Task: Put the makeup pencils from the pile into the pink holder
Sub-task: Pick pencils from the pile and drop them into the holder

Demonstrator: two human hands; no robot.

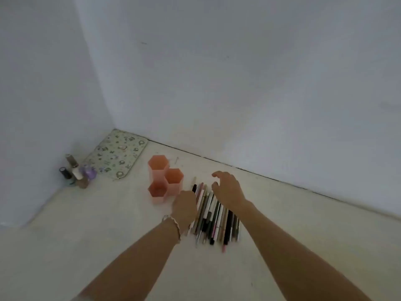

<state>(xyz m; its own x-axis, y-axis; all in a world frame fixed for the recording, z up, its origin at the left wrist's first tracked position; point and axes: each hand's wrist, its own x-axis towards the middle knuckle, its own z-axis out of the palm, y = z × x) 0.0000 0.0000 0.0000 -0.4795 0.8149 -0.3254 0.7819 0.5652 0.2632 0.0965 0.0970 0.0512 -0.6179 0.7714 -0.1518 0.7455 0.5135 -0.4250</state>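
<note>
Plain white walls (238, 72) meet in a corner above a cream, matte surface (108, 224). On it stands a pink plastic holder made of three joined hexagonal tubes (159, 199), upright, and nothing shows in its openings. Just to its right lies the pile of slim makeup pencils in black, white, beige and pink (214, 216), side by side in a rough row. The left hand (184, 206), with a pale beaded bracelet (174, 224) at the wrist, is turned palm-down at the pile's left edge, between holder and pencils. Its fingers are hidden behind the back of the hand, so I cannot tell whether they grip anything. The right hand (227, 190) hovers over the far end of the pile, its fingers (216, 174) apart, loosely curved and holding nothing. Further left, in the corner, lie a patterned rectangular mat (117, 156) and a cluster of small nail-polish bottles (76, 173).
</note>
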